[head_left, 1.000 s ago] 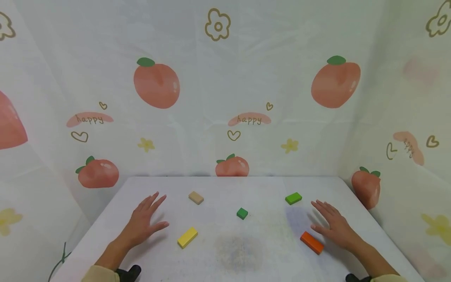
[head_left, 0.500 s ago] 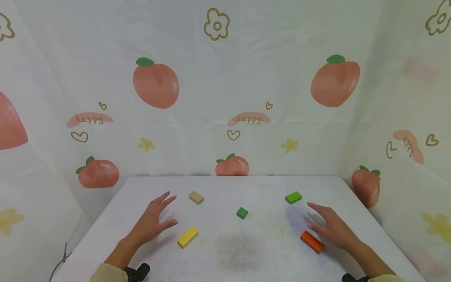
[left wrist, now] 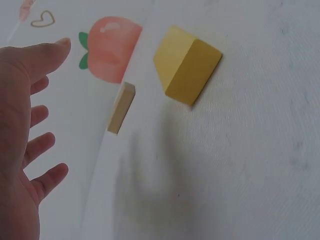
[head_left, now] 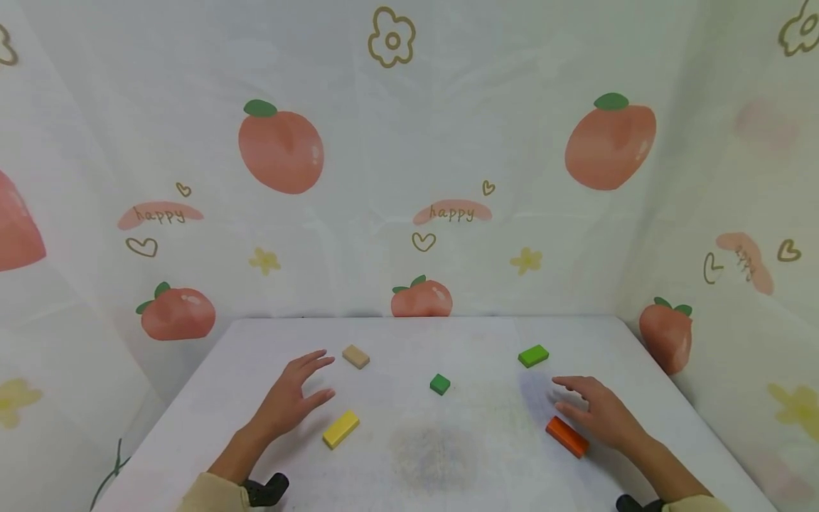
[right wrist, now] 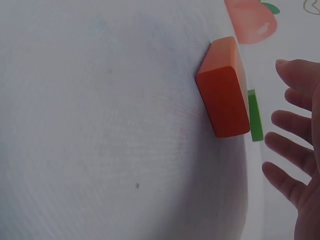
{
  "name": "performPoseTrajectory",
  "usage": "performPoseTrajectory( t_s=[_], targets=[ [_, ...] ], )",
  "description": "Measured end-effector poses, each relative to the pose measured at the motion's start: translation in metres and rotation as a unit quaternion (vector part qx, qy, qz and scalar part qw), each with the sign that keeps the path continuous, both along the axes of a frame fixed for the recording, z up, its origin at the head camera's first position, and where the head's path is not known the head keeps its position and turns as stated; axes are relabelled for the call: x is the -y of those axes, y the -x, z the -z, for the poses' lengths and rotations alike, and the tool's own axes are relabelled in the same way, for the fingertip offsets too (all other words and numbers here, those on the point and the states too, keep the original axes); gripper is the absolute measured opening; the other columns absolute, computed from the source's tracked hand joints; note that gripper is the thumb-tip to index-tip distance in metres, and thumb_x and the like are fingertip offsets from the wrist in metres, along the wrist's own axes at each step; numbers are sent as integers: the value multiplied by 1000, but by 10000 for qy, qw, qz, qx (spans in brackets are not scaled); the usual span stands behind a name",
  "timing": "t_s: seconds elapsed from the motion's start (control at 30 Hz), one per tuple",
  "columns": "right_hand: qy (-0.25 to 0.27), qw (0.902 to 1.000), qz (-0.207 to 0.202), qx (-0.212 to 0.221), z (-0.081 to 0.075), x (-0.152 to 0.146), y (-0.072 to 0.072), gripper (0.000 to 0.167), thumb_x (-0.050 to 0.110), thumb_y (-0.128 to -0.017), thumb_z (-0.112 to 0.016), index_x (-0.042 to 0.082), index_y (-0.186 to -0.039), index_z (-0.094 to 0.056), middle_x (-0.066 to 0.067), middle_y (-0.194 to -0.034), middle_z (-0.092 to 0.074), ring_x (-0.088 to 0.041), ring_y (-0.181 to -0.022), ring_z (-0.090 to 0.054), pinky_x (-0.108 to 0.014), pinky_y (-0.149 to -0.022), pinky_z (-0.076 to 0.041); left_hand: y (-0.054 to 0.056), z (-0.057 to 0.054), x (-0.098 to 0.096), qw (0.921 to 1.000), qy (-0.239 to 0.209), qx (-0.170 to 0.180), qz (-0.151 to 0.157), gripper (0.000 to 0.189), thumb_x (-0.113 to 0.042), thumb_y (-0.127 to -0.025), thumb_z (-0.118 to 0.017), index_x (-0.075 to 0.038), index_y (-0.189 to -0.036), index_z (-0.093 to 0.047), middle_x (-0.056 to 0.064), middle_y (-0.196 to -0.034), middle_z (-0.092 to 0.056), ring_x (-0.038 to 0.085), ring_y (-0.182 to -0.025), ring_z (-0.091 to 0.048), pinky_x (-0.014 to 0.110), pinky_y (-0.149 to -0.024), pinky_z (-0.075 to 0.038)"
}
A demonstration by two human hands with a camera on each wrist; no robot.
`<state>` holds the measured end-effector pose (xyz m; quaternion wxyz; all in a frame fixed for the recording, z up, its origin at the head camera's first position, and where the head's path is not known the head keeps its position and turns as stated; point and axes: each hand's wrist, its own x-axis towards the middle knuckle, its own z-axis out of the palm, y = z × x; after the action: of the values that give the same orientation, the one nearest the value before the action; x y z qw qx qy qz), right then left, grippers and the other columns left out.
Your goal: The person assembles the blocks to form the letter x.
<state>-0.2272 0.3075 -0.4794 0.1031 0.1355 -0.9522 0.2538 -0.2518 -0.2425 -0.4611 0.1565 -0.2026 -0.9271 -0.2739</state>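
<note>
My left hand (head_left: 288, 400) hovers over the left side of the table, fingers spread and slightly bent, holding nothing. Nearest to it are a yellow block (head_left: 341, 429) and, farther back, a beige block (head_left: 355, 356). In the left wrist view the yellow block (left wrist: 189, 67) lies apart from the fingers. On the other side my right hand (head_left: 603, 412) hangs above the table with loosely bent fingers, also without a hold on anything. An orange block (head_left: 566, 436) lies just below and left of it, and a light green block (head_left: 534, 356) sits farther back. The right wrist view shows the orange block (right wrist: 223, 90) untouched.
A small dark green block (head_left: 440, 385) lies near the table's middle. The white table (head_left: 435, 338) ends at the back against a hanging cloth (head_left: 358, 142) printed with fruit and flowers. More cloth hangs along both sides.
My left hand has moved rightward, toward the yellow and beige blocks. The right hand has shifted slightly left and down, its fingers bending a little more. The blocks stay where they were.
</note>
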Motion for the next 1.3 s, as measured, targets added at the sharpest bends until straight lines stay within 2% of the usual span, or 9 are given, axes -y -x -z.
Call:
performPoseTrajectory(
  t_s=[0.3,0.47,0.63,0.87,0.97,1.17,1.3],
  targets=[
    [-94,9993,-111,341,-5,3,3,31,23,-87,-74,9,-114,-70,0,-106,-69,-16,-90,-59,-36,-77,-52,2,2,-18,9998,-209,-43,52,46,-23,-87,-75,-15,-130,-61,7,-137,-54,31,-127,-47,54,-97,-42],
    [-92,9992,-106,377,-3,5,3,28,22,-86,-74,10,-111,-71,4,-102,-69,-10,-84,-57,-30,-73,-51,4,4,-26,9991,-379,68,157,41,-23,-88,-73,-13,-127,-64,4,-134,-57,28,-125,-50,53,-99,-41],
    [-26,9981,-116,597,-3,7,4,26,22,-87,-73,11,-110,-71,8,-97,-68,-7,-78,-55,-25,-68,-50,5,7,-32,9986,-470,213,119,37,-22,-88,-73,-16,-125,-65,0,-130,-60,25,-123,-52,50,-97,-43],
    [62,9953,-282,927,-7,8,2,27,23,-87,-73,10,-111,-70,11,-85,-61,-7,-72,-51,-23,-63,-47,8,9,-43,9975,-634,277,166,35,-19,-89,-73,-16,-123,-67,-1,-131,-59,26,-126,-50,50,-94,-46],
    [41,9943,-416,982,-8,8,1,30,24,-86,-74,9,-112,-69,9,-83,-59,-8,-71,-51,-23,-63,-47,9,9,-48,9969,-698,298,200,33,-20,-89,-72,-18,-121,-68,-2,-131,-59,25,-126,-49,47,-91,-48],
    [5,9918,-379,1220,-8,9,2,35,26,-84,-77,11,-114,-68,7,-82,-57,-13,-71,-48,-24,-62,-46,15,11,-59,9944,-928,203,470,32,-17,-89,-73,-14,-120,-68,-2,-130,-59,21,-122,-51,41,-88,-50],
    [12,9894,-403,1396,-9,10,2,39,29,-82,-78,11,-115,-67,6,-82,-56,-15,-73,-48,-25,-63,-45,18,13,-65,9925,-1088,158,535,30,-14,-88,-73,-15,-118,-69,-3,-128,-60,20,-120,-53,39,-87,-51]
  ],
)
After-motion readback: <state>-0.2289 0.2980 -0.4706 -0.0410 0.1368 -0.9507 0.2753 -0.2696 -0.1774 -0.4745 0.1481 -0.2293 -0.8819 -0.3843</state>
